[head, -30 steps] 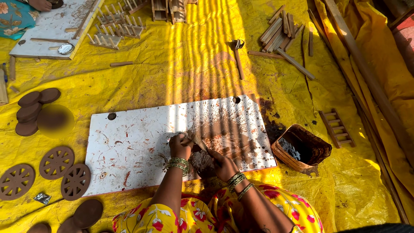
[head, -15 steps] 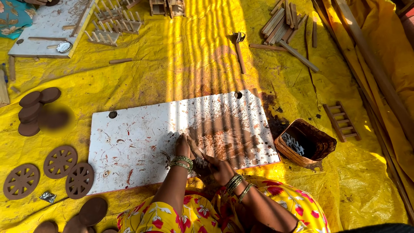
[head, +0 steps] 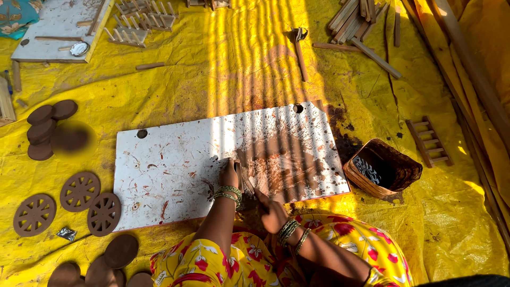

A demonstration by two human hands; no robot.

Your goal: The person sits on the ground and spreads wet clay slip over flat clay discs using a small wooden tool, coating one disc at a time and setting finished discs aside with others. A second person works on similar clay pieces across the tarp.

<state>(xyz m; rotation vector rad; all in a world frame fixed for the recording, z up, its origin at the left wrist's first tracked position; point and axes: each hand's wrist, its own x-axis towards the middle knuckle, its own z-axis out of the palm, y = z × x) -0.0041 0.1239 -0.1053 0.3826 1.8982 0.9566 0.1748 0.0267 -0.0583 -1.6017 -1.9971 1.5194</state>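
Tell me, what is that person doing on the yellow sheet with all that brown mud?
A person in a yellow flowered dress sits at a white rectangular board smeared with brown clay. The left hand presses down on the board, and the right hand is at its near edge; between them is a thin clay-covered strip, whose holder I cannot tell. Brown wheel-shaped clay discs lie to the left, and a small brown basket stands to the right.
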